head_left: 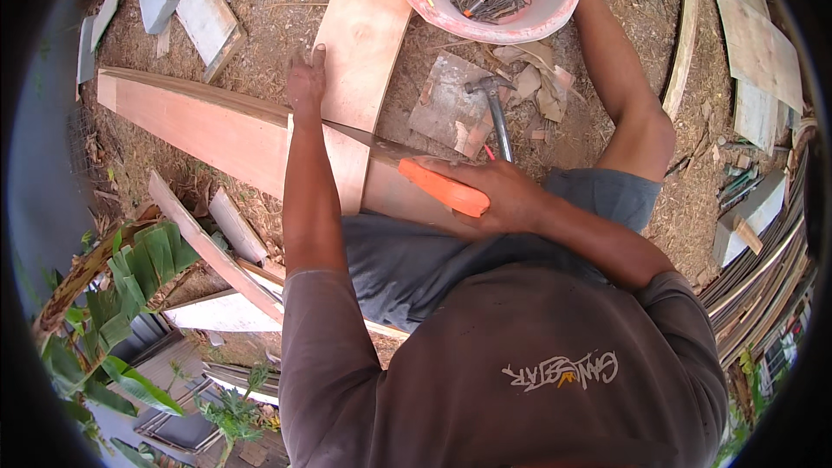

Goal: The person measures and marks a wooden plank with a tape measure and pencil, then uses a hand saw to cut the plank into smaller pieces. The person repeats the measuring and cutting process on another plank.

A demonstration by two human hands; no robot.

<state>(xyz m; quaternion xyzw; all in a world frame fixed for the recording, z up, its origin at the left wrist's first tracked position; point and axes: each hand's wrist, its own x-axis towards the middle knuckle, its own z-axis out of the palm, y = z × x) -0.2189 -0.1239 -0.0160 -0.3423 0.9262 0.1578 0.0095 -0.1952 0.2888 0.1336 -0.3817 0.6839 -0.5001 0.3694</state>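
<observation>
My right hand (pixel 507 195) is closed round the orange handle (pixel 442 188) of a handsaw. The saw's thin blade (pixel 373 143) points left and lies across a long plywood board (pixel 368 43), at a cut line over its width. My left hand (pixel 306 85) grips the board's left edge beyond the blade, thumb on top and fingers partly hidden. Beneath and left of the board, a long stack of plywood strips (pixel 199 126) runs out to the left. A claw hammer (pixel 497 113) rests beyond the saw handle, its head on a flat scrap piece (pixel 446 104).
A whitish-pink bucket (pixel 555 9) holding many nails and a small tool stands at the far middle, beside my bare leg (pixel 620 61). Wood offcuts (pixel 208 13) lie far left, panels (pixel 758 48) far right. Banana leaves (pixel 143 273) and leaning planks (pixel 212 243) are at near left.
</observation>
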